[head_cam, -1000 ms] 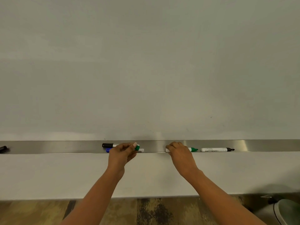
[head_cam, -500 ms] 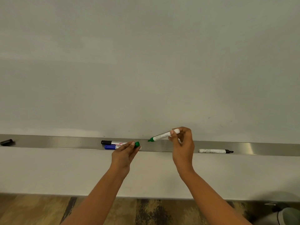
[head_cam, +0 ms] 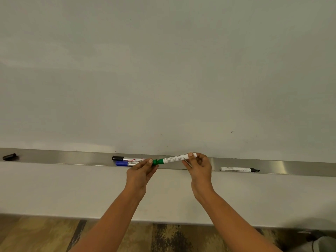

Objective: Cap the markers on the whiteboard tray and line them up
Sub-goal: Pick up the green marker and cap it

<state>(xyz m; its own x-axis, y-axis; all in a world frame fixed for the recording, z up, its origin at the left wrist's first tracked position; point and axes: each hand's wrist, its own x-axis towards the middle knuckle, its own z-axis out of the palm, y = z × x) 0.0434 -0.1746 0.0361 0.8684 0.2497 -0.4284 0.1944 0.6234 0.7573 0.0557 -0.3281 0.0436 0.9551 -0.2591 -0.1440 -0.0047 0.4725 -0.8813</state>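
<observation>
My right hand (head_cam: pixel 199 167) holds a white green-tipped marker (head_cam: pixel 175 158) by its tail end, just in front of the metal tray (head_cam: pixel 72 157). A green cap (head_cam: pixel 155 162) is pinched in my left hand (head_cam: pixel 141 172), and it meets the marker's green tip. On the tray to the left lie a black-capped marker (head_cam: pixel 125 158) and a blue-capped marker (head_cam: pixel 124 163), side by side. Further right on the tray rests an uncapped black marker (head_cam: pixel 239 169), tip pointing right. A loose black cap (head_cam: pixel 10 156) sits at the tray's far left.
The whiteboard (head_cam: pixel 163 70) fills the view above the tray. A white wall panel runs under the tray, with patterned floor (head_cam: pixel 45 233) below. A grey object (head_cam: pixel 323 242) shows at the bottom right corner.
My right hand lifted the green marker off the tray and turned its tip to the left. My left hand brought the green cap up to meet the tip.
</observation>
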